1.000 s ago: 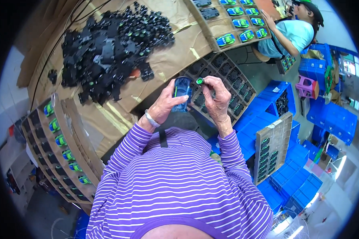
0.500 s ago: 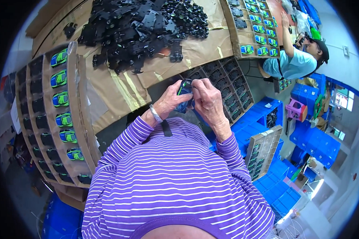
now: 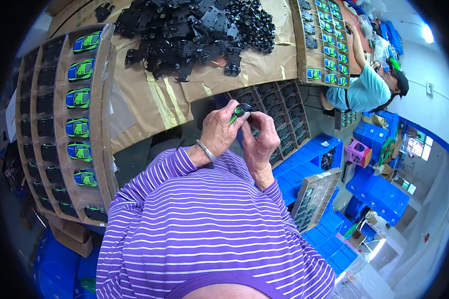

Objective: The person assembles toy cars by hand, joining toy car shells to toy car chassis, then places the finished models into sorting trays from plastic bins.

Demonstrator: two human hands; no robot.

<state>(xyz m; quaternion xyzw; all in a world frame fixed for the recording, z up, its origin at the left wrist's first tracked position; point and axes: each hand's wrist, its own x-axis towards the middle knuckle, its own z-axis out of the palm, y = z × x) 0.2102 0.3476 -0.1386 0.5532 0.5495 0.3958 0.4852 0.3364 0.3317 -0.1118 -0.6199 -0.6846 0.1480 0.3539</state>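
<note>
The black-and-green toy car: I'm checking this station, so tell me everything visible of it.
The small black-and-green toy car looks like glossy plastic. A round wheel with a green centre shows, near a bright green strip. It is held up before the striped purple shirt: the left hand grips it, and the right hand seems to touch its right end. The hands hide most of it; full shape and tilt can't be told.
</note>
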